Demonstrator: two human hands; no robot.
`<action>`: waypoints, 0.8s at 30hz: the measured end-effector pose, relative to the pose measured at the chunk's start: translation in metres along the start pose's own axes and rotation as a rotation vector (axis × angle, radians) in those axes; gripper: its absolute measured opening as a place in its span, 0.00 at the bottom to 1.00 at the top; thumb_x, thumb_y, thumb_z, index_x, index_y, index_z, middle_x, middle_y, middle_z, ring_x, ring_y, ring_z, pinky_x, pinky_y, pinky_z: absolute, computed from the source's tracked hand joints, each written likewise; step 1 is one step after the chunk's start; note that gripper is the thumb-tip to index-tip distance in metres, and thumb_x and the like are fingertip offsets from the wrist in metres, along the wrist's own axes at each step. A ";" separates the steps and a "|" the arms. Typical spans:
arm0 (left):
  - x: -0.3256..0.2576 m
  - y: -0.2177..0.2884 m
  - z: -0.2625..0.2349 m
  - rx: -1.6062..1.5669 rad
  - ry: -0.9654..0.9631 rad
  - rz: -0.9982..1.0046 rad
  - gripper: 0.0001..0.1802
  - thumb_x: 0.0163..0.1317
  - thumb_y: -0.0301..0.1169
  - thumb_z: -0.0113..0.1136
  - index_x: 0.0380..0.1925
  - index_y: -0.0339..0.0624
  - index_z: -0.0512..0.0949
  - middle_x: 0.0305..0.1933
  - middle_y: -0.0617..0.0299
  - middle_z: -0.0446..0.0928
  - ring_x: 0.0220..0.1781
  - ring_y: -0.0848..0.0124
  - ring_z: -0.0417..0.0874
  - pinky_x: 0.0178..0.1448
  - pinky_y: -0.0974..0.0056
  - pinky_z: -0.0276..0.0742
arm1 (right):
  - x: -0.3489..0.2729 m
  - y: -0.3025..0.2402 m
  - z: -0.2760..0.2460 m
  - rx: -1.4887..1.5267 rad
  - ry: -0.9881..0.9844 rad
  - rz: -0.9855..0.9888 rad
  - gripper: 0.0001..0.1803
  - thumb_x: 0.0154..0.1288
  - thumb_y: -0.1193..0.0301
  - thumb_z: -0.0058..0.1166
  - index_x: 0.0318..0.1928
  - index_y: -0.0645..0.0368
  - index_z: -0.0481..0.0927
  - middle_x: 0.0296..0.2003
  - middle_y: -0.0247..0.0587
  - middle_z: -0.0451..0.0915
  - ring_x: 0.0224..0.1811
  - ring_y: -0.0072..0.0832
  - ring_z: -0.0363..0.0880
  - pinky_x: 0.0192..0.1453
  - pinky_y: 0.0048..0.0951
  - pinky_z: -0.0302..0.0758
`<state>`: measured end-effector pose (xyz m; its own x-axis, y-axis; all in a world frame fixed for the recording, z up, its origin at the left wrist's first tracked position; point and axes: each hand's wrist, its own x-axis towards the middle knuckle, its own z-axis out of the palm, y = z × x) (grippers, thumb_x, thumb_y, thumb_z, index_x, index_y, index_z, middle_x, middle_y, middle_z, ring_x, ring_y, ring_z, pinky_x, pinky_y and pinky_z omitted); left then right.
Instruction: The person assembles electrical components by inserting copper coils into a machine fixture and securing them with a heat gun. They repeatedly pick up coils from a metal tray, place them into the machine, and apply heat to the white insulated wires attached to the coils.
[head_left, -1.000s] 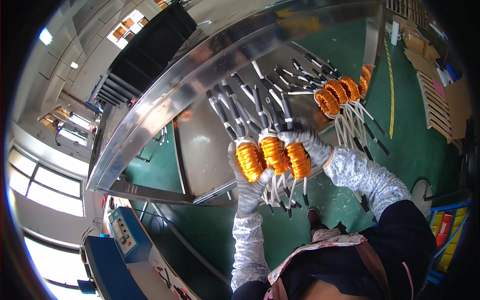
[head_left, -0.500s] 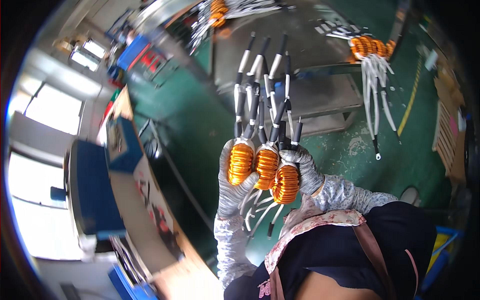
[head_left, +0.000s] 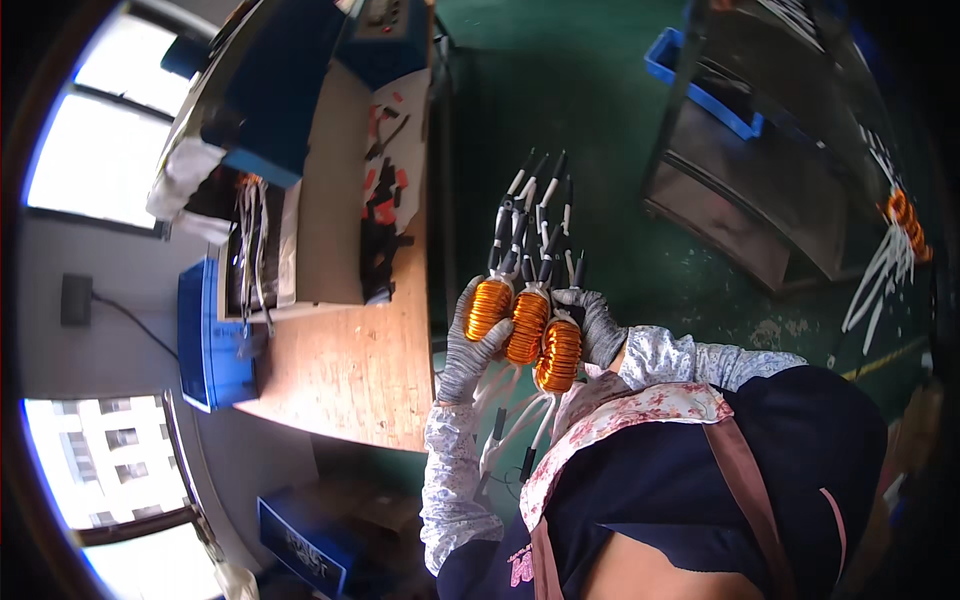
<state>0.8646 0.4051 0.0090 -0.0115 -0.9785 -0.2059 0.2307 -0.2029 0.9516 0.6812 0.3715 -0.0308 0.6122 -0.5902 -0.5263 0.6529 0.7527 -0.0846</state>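
Three copper-wound toroidal coils (head_left: 526, 328) are carried side by side in front of my body, with white leads tipped in black sleeving rising from their far side and more white leads hanging below. My left hand (head_left: 470, 345), in a grey glove, wraps around the leftmost coil, its thumb across the front. Also gloved in grey, my right hand (head_left: 598, 328) grips the rightmost coil (head_left: 558, 357) from behind and the right; some of its fingers are hidden. The middle coil is pressed between the other two.
On the left stands a wooden workbench (head_left: 340, 375) with a blue machine (head_left: 270, 90) and black and red sleeving pieces (head_left: 384, 195). A blue bin (head_left: 215, 340) sits beside it. A metal cart (head_left: 750, 170) holding a blue tray (head_left: 700, 85) is at far right, near another coil (head_left: 908, 225).
My view has swung left, so the workbench is now closer and the metal cart has shifted to the right. Both hands still hold the coils in front of me.
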 end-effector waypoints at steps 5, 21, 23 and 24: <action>-0.031 -0.007 -0.092 -0.023 0.227 -0.049 0.38 0.51 0.26 0.65 0.62 0.46 0.58 0.53 0.57 0.70 0.52 0.69 0.74 0.54 0.66 0.74 | 0.069 0.060 0.029 -0.012 0.033 0.295 0.16 0.61 0.64 0.44 0.45 0.59 0.75 0.39 0.44 0.77 0.41 0.39 0.75 0.53 0.43 0.72; -0.006 0.013 -0.308 -0.144 0.257 -0.293 0.40 0.44 0.21 0.66 0.61 0.41 0.62 0.43 0.57 0.76 0.34 0.73 0.78 0.31 0.74 0.74 | 0.225 0.190 0.068 0.045 0.174 0.357 0.14 0.49 0.70 0.48 0.37 0.61 0.77 0.32 0.43 0.79 0.36 0.38 0.76 0.46 0.38 0.73; -0.005 0.006 -0.338 -0.190 0.199 -0.310 0.42 0.42 0.20 0.66 0.61 0.40 0.61 0.44 0.55 0.76 0.35 0.72 0.79 0.33 0.73 0.76 | 0.240 0.215 0.057 0.091 0.159 0.352 0.13 0.49 0.70 0.48 0.37 0.61 0.76 0.32 0.44 0.79 0.36 0.38 0.75 0.46 0.39 0.73; -0.002 0.002 -0.351 -0.154 0.162 -0.292 0.41 0.43 0.20 0.65 0.61 0.39 0.62 0.46 0.54 0.75 0.39 0.70 0.79 0.38 0.72 0.77 | 0.253 0.230 0.043 0.145 0.075 0.325 0.13 0.49 0.72 0.48 0.37 0.61 0.76 0.34 0.43 0.79 0.37 0.39 0.76 0.47 0.39 0.72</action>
<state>1.2066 0.4190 -0.0685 0.0529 -0.8592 -0.5089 0.3848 -0.4527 0.8043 1.0058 0.3830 -0.1475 0.7672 -0.2998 -0.5670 0.4892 0.8452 0.2152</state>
